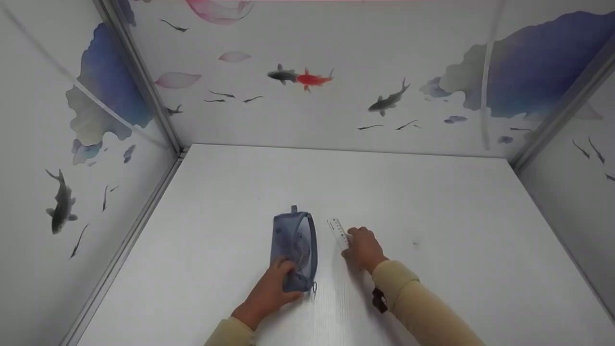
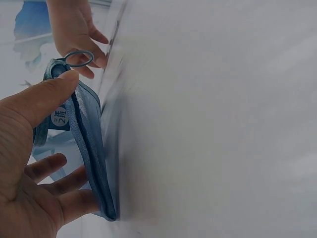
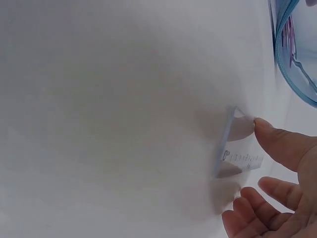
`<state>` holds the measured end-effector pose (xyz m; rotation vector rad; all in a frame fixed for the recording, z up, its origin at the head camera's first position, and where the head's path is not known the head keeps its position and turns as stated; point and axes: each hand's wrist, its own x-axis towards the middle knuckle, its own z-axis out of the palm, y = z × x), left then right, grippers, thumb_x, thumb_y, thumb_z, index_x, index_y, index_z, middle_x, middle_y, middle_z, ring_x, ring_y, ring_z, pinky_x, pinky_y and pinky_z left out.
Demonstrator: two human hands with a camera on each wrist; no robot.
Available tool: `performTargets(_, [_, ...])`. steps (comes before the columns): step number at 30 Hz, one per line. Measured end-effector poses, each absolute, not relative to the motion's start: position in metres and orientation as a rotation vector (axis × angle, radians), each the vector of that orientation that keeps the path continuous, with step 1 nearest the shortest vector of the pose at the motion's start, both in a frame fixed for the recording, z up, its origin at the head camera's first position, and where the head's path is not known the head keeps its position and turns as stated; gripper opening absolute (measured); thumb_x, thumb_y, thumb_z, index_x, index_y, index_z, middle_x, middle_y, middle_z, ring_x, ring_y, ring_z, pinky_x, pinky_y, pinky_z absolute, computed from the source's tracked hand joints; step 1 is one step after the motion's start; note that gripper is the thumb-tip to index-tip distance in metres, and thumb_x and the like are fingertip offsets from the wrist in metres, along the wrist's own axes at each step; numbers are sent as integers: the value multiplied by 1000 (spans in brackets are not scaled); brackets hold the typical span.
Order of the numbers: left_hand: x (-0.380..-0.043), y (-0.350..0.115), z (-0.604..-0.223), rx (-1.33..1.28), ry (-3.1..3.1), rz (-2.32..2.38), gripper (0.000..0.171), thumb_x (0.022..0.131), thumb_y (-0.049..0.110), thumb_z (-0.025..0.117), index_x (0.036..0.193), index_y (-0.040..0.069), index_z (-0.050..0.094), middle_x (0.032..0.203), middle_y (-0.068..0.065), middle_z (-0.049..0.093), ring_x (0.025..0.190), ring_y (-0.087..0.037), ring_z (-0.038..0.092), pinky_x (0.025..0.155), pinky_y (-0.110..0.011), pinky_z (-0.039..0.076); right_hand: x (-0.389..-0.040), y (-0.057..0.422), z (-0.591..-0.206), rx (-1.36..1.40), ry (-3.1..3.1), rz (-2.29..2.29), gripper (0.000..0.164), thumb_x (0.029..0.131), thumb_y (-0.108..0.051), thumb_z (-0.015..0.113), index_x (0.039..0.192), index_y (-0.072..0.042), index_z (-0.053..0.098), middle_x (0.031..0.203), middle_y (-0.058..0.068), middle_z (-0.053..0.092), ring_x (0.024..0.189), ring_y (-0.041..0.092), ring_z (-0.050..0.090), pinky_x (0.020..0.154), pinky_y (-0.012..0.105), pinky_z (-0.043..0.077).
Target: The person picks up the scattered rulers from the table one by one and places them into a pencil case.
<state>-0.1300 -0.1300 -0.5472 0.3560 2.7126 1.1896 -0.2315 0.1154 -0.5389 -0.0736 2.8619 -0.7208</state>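
A blue zippered pencil pouch (image 1: 284,238) stands on the white table with its zipper side gaping. My left hand (image 1: 271,288) grips its near end, the thumb (image 2: 52,94) on the zipper end by a ring pull (image 2: 79,58) and the fingers spread along the other side. Through the opening, slim pink items (image 3: 290,37) show inside, and round markings show through the mesh. To the right of the pouch, my right hand (image 1: 364,250) holds a clear ruler (image 1: 338,232) with dark markings between thumb and fingers, low over the table. The ruler's near end is hidden by the hand.
The white tabletop (image 1: 230,182) is bounded by a back wall (image 1: 336,125) printed with fish and side walls. The left wall (image 1: 29,192) meets it along a metal rail. A small dark object (image 1: 379,300) sits at the right sleeve's cuff.
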Motion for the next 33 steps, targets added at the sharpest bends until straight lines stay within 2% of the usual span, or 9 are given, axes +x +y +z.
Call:
performTargets(5, [-130, -130, -547, 349, 2708, 1190, 59, 78, 29, 81, 126, 11, 52, 144, -26, 36, 130, -49, 40, 103, -58, 38, -232, 115, -538, -40, 2840, -748, 56, 80, -13, 78, 128, 3, 55, 117, 19, 58, 109, 33, 56, 98, 47, 46])
performTargets(13, [-130, -129, -546, 349, 2720, 1170, 57, 78, 27, 81, 125, 10, 53, 143, -26, 37, 129, -49, 41, 103, -57, 39, -233, 118, -536, -42, 2826, -773, 50, 79, -9, 76, 123, 7, 58, 112, 20, 61, 102, 33, 59, 95, 48, 47])
performTargets(22, [-130, -129, -547, 358, 2740, 1155, 56, 77, 27, 82, 123, 11, 54, 142, -26, 37, 128, -47, 42, 102, -56, 41, -232, 117, -535, -29, 2837, -788, 35, 81, -4, 71, 114, 6, 62, 109, 18, 66, 106, 35, 61, 97, 49, 46])
performTargets(27, [-130, -129, -546, 376, 2733, 1160, 55, 78, 26, 81, 123, 10, 53, 142, -26, 37, 129, -47, 42, 102, -56, 40, -232, 117, -536, -53, 2865, -753, 28, 83, -4, 69, 109, 6, 64, 104, 17, 68, 102, 34, 63, 93, 47, 49])
performTargets(33, [-130, -129, -546, 368, 2724, 1161, 56, 78, 26, 81, 123, 10, 52, 142, -26, 37, 130, -47, 40, 103, -56, 39, -232, 118, -536, -29, 2833, -777, 29, 82, -3, 68, 110, 6, 63, 105, 16, 67, 102, 34, 62, 93, 48, 48])
